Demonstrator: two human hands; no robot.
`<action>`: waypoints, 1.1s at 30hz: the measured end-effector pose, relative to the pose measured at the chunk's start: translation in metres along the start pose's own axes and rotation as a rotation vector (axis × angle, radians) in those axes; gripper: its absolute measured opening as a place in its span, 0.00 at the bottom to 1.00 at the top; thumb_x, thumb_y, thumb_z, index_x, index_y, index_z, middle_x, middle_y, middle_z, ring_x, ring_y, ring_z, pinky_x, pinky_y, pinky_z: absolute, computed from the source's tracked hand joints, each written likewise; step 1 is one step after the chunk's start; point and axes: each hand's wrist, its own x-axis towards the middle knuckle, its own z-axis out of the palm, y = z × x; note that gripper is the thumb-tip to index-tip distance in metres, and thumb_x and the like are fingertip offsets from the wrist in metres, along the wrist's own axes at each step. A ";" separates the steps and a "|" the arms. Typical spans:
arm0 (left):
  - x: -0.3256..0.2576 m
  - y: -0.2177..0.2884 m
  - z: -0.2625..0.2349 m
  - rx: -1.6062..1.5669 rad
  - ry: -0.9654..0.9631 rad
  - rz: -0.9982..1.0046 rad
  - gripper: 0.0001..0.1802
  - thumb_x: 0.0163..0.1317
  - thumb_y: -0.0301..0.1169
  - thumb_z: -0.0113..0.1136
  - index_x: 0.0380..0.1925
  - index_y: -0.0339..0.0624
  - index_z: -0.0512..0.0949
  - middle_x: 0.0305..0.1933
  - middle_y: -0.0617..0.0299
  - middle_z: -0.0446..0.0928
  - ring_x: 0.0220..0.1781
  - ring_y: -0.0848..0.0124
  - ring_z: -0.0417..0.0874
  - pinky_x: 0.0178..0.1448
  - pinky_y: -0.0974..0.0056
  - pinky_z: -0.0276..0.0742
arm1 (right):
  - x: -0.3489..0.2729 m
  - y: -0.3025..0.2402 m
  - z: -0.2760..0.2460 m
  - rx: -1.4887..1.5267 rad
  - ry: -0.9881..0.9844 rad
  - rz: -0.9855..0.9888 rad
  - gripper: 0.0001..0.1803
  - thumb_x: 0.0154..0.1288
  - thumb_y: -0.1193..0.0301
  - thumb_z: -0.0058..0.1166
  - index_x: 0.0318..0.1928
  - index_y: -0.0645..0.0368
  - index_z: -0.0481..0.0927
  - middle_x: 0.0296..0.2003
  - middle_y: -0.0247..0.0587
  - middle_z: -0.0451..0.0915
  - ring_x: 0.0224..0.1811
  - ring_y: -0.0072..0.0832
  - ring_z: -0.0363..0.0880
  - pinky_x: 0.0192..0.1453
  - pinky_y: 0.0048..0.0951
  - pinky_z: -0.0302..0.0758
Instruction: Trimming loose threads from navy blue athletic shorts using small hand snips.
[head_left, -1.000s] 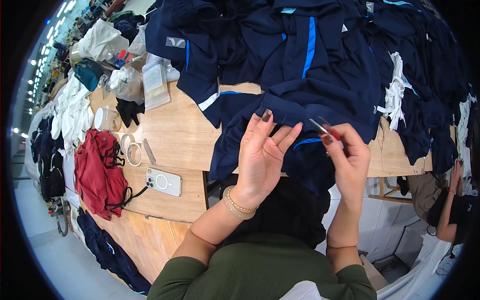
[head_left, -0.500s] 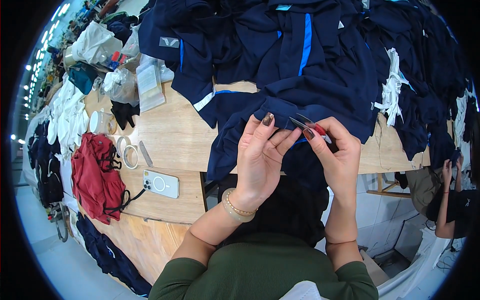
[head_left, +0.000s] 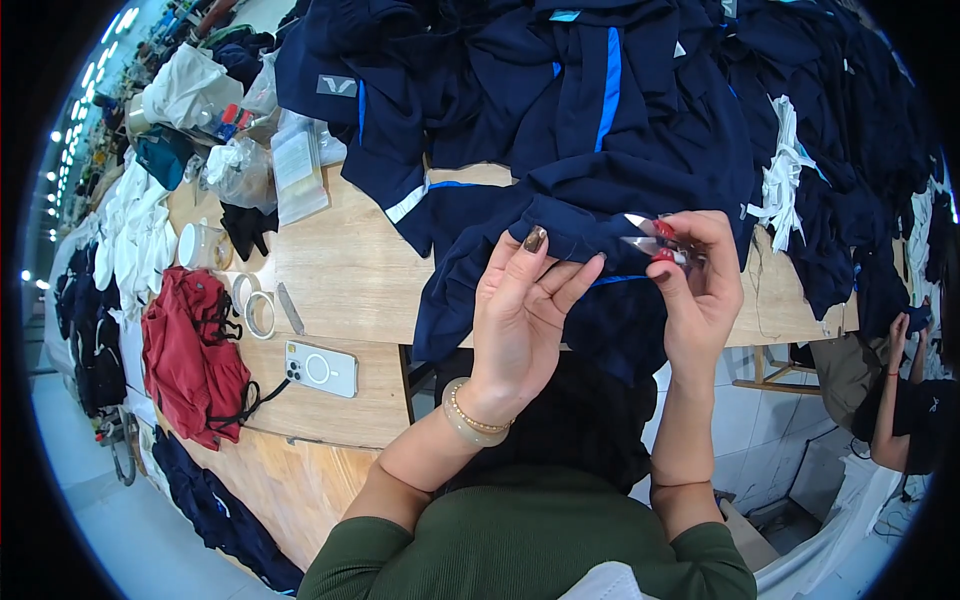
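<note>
The left hand (head_left: pixel 520 320) is raised at the middle of the view, palm toward the camera, its fingers spread nearly straight and pressed against the folded edge of a navy garment (head_left: pixel 560 235); its grip is loose, closed on nothing, only backing the cloth. At its 3 o'clock the right hand (head_left: pixel 700 290) has its grip pinched shut around a small pair of thread snips (head_left: pixel 645 235), whose metal blades point toward 9 o'clock and touch the same fold of cloth, just beside the left fingertips. The garment hangs over the near edge of the wooden bench (head_left: pixel 340 270) and joins a large heap of dark blue clothing (head_left: pixel 600 90) at 12 o'clock. At 9 o'clock on the bench lie a white phone (head_left: pixel 320 368), two rolls of tape (head_left: pixel 255 305) and a red cloth bag (head_left: pixel 190 350). Clear plastic bags (head_left: pixel 295 170) sit at 11 o'clock. At 4 o'clock, well apart, another person (head_left: pixel 905 410) bends below the bench.
</note>
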 end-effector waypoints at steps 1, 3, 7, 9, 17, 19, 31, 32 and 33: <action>0.000 0.000 0.000 -0.009 -0.008 -0.007 0.06 0.71 0.31 0.53 0.44 0.43 0.73 0.44 0.60 0.82 0.48 0.68 0.85 0.62 0.56 0.80 | -0.001 0.005 -0.003 -0.189 0.022 -0.105 0.16 0.56 0.71 0.69 0.42 0.63 0.79 0.37 0.33 0.75 0.36 0.20 0.70 0.40 0.18 0.65; 0.000 0.001 0.002 -0.009 -0.009 -0.015 0.06 0.71 0.31 0.53 0.44 0.43 0.73 0.43 0.60 0.82 0.48 0.68 0.85 0.62 0.56 0.80 | -0.004 0.009 -0.003 -0.265 0.066 -0.145 0.18 0.49 0.71 0.72 0.40 0.61 0.80 0.36 0.35 0.76 0.36 0.22 0.70 0.36 0.20 0.65; 0.000 0.000 0.001 -0.019 -0.011 -0.016 0.06 0.71 0.32 0.53 0.44 0.43 0.72 0.43 0.60 0.82 0.48 0.68 0.85 0.61 0.57 0.81 | -0.005 0.014 -0.001 -0.337 0.101 -0.256 0.18 0.45 0.72 0.74 0.37 0.61 0.81 0.33 0.36 0.76 0.35 0.27 0.70 0.34 0.23 0.67; 0.000 -0.001 0.003 -0.009 0.003 -0.023 0.06 0.71 0.32 0.53 0.44 0.43 0.72 0.43 0.60 0.82 0.48 0.68 0.85 0.61 0.57 0.81 | -0.003 0.012 0.002 -0.361 0.095 -0.303 0.18 0.44 0.72 0.74 0.37 0.61 0.81 0.32 0.37 0.76 0.35 0.28 0.70 0.34 0.23 0.68; -0.002 -0.003 0.008 0.049 0.052 -0.032 0.06 0.71 0.30 0.53 0.44 0.43 0.72 0.44 0.59 0.81 0.48 0.68 0.85 0.61 0.57 0.81 | -0.004 0.012 0.012 -0.236 0.085 -0.247 0.14 0.56 0.75 0.67 0.41 0.63 0.77 0.33 0.38 0.74 0.36 0.22 0.70 0.38 0.20 0.66; -0.001 -0.006 0.000 -0.008 -0.052 0.040 0.06 0.71 0.29 0.52 0.45 0.42 0.72 0.45 0.59 0.81 0.48 0.69 0.85 0.63 0.56 0.78 | -0.004 0.004 0.013 0.109 0.159 -0.064 0.10 0.67 0.71 0.58 0.43 0.64 0.76 0.31 0.35 0.76 0.33 0.20 0.71 0.35 0.18 0.68; 0.000 -0.010 0.002 0.068 -0.037 0.106 0.09 0.72 0.31 0.50 0.48 0.40 0.71 0.49 0.56 0.79 0.50 0.69 0.83 0.64 0.58 0.77 | -0.035 -0.021 0.021 0.242 -0.107 0.390 0.08 0.74 0.74 0.48 0.48 0.66 0.73 0.26 0.31 0.76 0.24 0.11 0.68 0.27 0.15 0.65; 0.000 -0.009 0.001 0.070 -0.037 0.107 0.09 0.72 0.31 0.50 0.48 0.40 0.71 0.49 0.56 0.79 0.50 0.69 0.83 0.64 0.58 0.77 | -0.036 -0.022 0.021 0.251 -0.108 0.385 0.07 0.73 0.76 0.49 0.47 0.65 0.74 0.25 0.30 0.76 0.24 0.10 0.67 0.26 0.14 0.64; 0.000 -0.009 0.000 0.063 -0.048 0.106 0.09 0.72 0.31 0.50 0.49 0.40 0.71 0.49 0.56 0.79 0.51 0.69 0.83 0.63 0.59 0.77 | -0.037 -0.023 0.021 0.253 -0.109 0.385 0.07 0.73 0.76 0.49 0.47 0.65 0.74 0.25 0.30 0.76 0.24 0.10 0.67 0.26 0.14 0.64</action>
